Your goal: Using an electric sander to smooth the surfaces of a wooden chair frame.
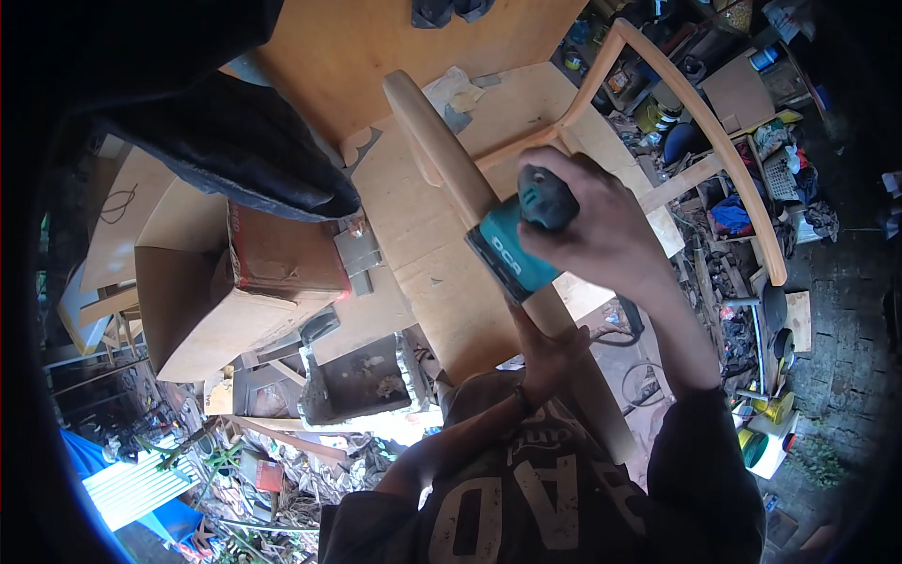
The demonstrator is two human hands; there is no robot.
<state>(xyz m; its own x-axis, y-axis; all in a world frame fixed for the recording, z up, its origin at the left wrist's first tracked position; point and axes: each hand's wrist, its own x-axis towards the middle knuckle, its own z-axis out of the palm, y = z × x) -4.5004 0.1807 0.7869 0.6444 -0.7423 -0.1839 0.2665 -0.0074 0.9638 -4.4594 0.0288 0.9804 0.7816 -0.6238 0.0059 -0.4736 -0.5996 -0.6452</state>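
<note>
My right hand (pixel 606 216) is closed around the black knob of a teal electric sander (pixel 521 249). The sander's flat base rests across a long, pale wooden rail (pixel 434 141). My left hand (pixel 550 355) grips that rail just below the sander, its thumb on one side and its fingers partly hidden. The rail runs diagonally from the upper middle down against my shirt. It appears to belong to a wooden chair frame (pixel 723 141) with a curved bar on the right; the joints are partly covered by my right hand.
A plywood sheet (pixel 404 235) lies beneath the rail. An open cardboard box (pixel 282 254) stands on the left, near a dark hanging cloth (pixel 244 141). A grey trough (pixel 366 381) sits below the box. A black cable (pixel 631 320) loops beside my right forearm. Cluttered shelves (pixel 742 94) line the right.
</note>
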